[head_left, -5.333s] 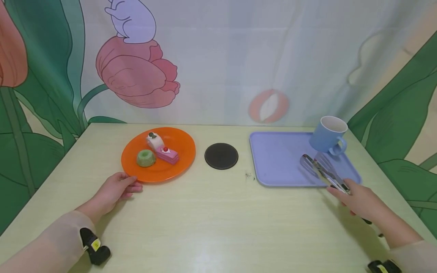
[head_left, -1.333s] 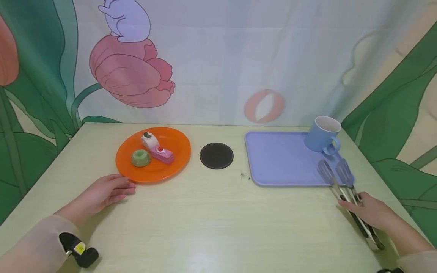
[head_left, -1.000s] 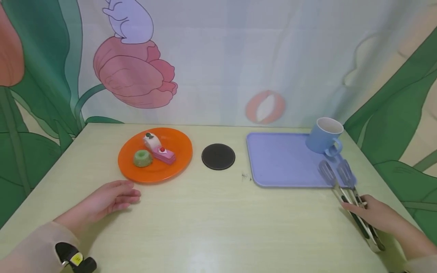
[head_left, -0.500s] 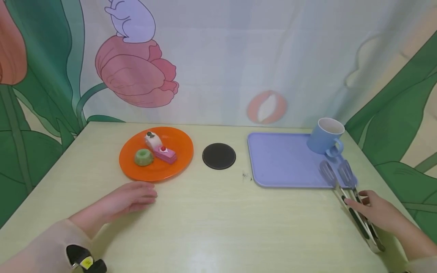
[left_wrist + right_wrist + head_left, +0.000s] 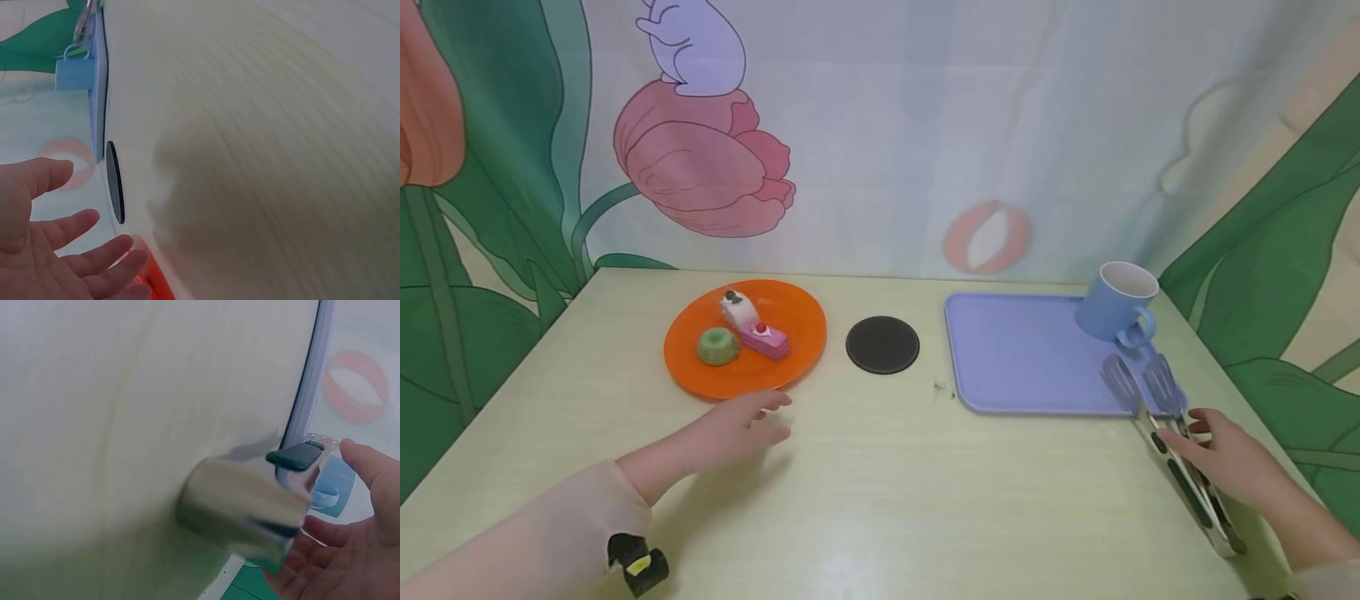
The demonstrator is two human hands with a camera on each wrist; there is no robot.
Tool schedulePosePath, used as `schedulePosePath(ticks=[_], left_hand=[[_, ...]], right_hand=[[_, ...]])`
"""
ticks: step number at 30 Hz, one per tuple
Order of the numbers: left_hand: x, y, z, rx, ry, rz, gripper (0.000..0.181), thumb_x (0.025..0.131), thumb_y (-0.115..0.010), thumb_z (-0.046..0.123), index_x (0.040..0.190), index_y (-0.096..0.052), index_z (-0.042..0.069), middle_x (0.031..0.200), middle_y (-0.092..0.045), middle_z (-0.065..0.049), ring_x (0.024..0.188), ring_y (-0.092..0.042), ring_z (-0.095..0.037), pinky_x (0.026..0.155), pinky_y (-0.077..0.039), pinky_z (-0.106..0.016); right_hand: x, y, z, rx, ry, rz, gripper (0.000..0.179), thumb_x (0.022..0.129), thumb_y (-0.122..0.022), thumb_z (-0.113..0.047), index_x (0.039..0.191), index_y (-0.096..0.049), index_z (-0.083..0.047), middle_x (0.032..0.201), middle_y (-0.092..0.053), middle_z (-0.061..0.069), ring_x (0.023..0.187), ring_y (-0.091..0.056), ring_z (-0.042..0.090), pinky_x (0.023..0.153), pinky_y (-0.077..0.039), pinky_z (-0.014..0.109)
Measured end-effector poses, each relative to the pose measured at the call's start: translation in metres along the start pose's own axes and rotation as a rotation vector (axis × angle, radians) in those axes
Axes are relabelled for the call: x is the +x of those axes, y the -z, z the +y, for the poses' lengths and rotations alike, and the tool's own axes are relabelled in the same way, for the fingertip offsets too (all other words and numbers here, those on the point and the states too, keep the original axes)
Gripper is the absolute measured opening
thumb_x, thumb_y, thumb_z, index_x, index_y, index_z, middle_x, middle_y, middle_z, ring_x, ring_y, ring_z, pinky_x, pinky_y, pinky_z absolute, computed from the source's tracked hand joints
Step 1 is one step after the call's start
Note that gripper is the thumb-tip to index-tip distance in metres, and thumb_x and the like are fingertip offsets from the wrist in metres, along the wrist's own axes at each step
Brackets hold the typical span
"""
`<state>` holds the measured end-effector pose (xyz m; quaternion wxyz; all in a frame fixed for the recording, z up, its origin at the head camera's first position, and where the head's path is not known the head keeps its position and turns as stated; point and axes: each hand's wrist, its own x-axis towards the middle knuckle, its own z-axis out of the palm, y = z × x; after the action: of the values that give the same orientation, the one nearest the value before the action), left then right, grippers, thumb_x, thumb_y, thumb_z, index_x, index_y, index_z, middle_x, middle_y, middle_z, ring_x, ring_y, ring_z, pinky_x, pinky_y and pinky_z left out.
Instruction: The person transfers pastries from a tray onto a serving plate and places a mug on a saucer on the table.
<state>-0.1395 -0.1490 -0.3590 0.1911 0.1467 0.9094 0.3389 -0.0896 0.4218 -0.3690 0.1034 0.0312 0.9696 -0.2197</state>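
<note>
My left hand (image 5: 726, 433) hovers by the front rim of the orange plate (image 5: 797, 312), overlapping it in the head view, its fingers loosely spread and holding nothing. On the plate are a green ring-shaped cake (image 5: 718, 346), a pink cake slice (image 5: 765, 340) with a red topping and a white roll-shaped cake (image 5: 740, 309). At the right, metal tongs (image 5: 1183, 475) with dark grips lie with their heads over the lilac tray's front corner. My right hand (image 5: 1232, 454) is loosely around their arms, thumb and fingers apart; in the right wrist view the thumb tip sits right at the tongs (image 5: 244, 506).
A light blue mug (image 5: 1116, 304) stands at the back right of the lilac tray (image 5: 1022, 354). Between plate and tray lies a round black coaster (image 5: 882, 344). A printed curtain (image 5: 880, 150) hangs behind the table's far edge.
My left hand has left the plate's left front rim and moved right along its front. The tongs have swung right and been lowered; my right hand has loosened and shifted slightly away from them.
</note>
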Motion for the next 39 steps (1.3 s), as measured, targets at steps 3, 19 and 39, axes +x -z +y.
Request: schedulePosePath(ticks=[3,19,39], left_hand=[[0.006,-0.007,0.005,0.144,-0.078,0.019,0.05,0.089,-0.063,0.027,0.132,-0.049,0.005,0.131,-0.051,-0.011,0.123,-0.044,-0.033,0.099,-0.037,-0.05],[0.036,-0.026,0.03,0.61,-0.283,-0.042,0.065,0.083,-0.067,0.04,0.137,-0.045,0.011,0.137,-0.044,-0.016,0.128,-0.038,-0.033,0.104,-0.032,-0.047],[0.072,-0.033,0.043,0.706,-0.177,-0.173,0.083,0.082,-0.057,0.06,0.147,-0.027,0.019,0.151,-0.022,-0.014,0.135,-0.028,-0.033,0.107,-0.027,-0.048]], right_hand=[[0.0,-0.001,0.0,-0.002,0.002,0.007,0.079,0.098,-0.04,-0.044,0.129,-0.02,0.026,0.121,-0.035,0.046,0.106,-0.042,0.057,0.076,-0.045,0.057],[0.003,-0.001,-0.002,0.017,0.012,0.016,0.078,0.098,-0.04,-0.043,0.13,-0.019,0.025,0.122,-0.034,0.046,0.106,-0.044,0.058,0.076,-0.046,0.057],[0.009,0.013,-0.007,0.032,-0.001,0.05,0.078,0.099,-0.037,-0.043,0.133,-0.017,0.024,0.126,-0.029,0.045,0.109,-0.039,0.058,0.079,-0.042,0.061]])
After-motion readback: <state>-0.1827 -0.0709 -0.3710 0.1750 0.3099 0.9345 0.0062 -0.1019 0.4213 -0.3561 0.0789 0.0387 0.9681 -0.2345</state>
